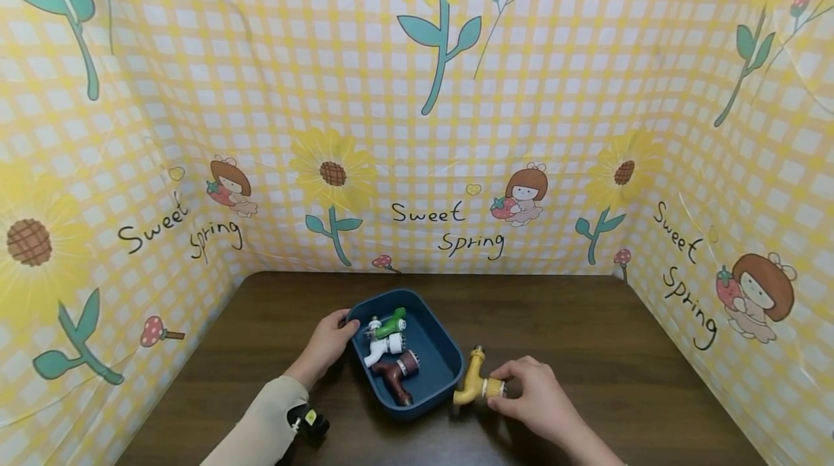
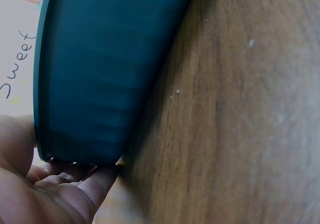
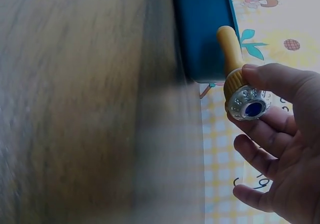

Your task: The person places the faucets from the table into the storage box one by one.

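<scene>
In the head view my left hand (image 1: 331, 341) grips the left rim of a dark blue plastic box (image 1: 439, 336), thumb at the edge. The left wrist view shows the fingers against the corner of the box (image 2: 105, 74). My right hand (image 1: 537, 397) pinches a yellow faucet (image 1: 470, 385) by its ribbed collar, just right of the box. In the right wrist view, the faucet's (image 3: 231, 49) round silvery end with a blue centre faces the camera. Inside the box lie a green faucet (image 1: 392, 324), a white faucet (image 1: 386, 349) and a dark brown faucet (image 1: 396, 375).
The box stands on a dark wooden table (image 1: 287, 299). A yellow checked cloth (image 1: 430, 147) with flower prints rises along the back and both sides of the table. A black wrist strap device (image 1: 316, 424) sits on the left sleeve.
</scene>
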Available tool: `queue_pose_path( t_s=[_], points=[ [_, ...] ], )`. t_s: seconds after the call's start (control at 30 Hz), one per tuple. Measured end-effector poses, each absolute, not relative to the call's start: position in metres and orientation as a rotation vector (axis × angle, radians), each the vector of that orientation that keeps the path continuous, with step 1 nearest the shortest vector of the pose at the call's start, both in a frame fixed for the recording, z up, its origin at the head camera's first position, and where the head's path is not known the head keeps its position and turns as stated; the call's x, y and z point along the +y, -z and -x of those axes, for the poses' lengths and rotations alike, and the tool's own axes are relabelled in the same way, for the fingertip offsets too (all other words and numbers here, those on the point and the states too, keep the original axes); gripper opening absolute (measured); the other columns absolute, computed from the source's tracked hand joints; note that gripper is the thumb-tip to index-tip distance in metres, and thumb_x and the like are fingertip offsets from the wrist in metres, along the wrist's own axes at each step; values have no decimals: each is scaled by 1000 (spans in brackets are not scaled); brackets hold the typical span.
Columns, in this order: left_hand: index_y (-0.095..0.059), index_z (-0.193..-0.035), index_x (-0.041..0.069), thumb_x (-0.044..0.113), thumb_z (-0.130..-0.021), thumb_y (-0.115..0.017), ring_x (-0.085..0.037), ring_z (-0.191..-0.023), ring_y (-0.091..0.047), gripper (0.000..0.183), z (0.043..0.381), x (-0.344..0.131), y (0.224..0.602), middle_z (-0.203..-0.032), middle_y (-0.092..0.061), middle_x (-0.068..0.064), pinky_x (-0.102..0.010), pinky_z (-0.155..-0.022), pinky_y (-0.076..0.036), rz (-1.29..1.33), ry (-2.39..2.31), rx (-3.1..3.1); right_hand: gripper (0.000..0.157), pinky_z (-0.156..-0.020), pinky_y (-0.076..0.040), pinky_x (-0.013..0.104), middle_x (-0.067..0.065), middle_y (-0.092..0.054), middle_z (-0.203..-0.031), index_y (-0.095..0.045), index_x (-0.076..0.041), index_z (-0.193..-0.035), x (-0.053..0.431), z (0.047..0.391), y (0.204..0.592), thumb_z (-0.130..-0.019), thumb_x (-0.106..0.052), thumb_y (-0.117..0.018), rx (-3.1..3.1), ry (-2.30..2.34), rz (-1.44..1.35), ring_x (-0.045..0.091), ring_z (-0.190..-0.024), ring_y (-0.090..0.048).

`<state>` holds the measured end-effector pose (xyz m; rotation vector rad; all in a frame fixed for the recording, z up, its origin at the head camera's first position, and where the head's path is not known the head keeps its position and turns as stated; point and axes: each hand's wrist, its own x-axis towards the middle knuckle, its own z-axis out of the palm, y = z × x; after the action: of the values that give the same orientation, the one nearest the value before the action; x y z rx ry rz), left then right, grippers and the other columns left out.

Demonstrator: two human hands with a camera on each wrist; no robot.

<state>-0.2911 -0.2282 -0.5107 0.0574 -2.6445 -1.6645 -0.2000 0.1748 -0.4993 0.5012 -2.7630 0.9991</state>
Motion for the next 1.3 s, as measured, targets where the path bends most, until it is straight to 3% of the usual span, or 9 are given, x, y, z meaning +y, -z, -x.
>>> queue_pose_path(
  t_s=[0.33,0.63,1.3],
  points=[
    [-58,-136,-4,20,-106,-55,-31,-121,-57,39,293,-229,511,-134,-63,-22,-56,-108,-44,-64,1665,-2642,30,-90,-48,46,-13,-68,-101,-75,-33,-96,177,199,488,-72,-34,-93,-2772,-1038,-487,16,-102,-59],
    [-56,-138,-4,20,-106,-55,-32,-125,-56,41,295,-231,514,-136,-62,-22,-56,-110,-42,-68,1679,-2639,30,-90,-50,40,-13,-68,-100,-75,-32,-97,178,200,478,-73,-33,-93,-2742,-1045,-527,13,-102,-62],
    [-57,-138,-3,20,-105,-55,-30,-123,-56,40,296,-231,516,-136,-62,-20,-55,-110,-42,-83,1702,-2636,30,-90,-51,39,-17,-68,-101,-75,-32,-98,175,208,468,-74,-30,-92,-2655,-1065,-601,10,-101,-63]
  ],
)
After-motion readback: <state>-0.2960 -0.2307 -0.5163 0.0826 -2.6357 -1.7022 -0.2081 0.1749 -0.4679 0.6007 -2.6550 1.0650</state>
